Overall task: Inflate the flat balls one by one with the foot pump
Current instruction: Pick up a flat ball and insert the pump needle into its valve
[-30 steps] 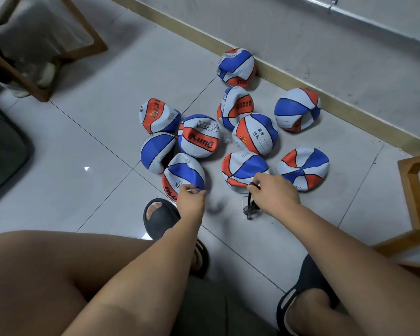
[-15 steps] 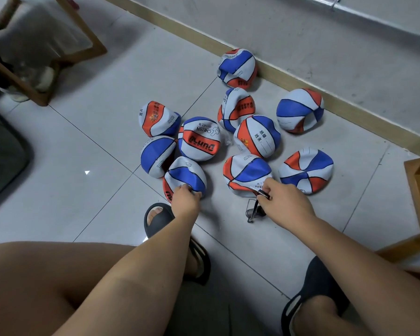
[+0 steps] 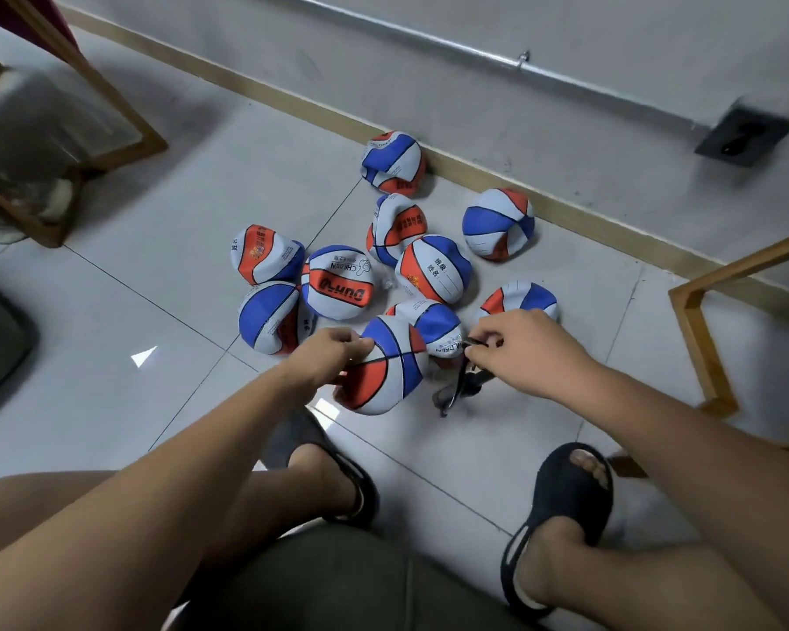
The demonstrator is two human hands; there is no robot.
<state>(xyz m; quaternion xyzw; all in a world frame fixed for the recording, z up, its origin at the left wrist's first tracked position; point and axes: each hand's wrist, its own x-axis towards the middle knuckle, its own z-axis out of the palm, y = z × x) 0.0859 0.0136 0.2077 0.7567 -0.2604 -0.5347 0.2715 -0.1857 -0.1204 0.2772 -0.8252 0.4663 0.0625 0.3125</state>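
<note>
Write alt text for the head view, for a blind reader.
A seated person's left hand grips a flat ball; the right hand pinches a thin black tip above the pump. Nine more flat balls lie on the tiled floor by the wall.

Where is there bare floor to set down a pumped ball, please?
Bare white floor tiles lie left of the flat red, white and blue balls, toward the wooden frame. It is crowded around the black foot pump.
</note>
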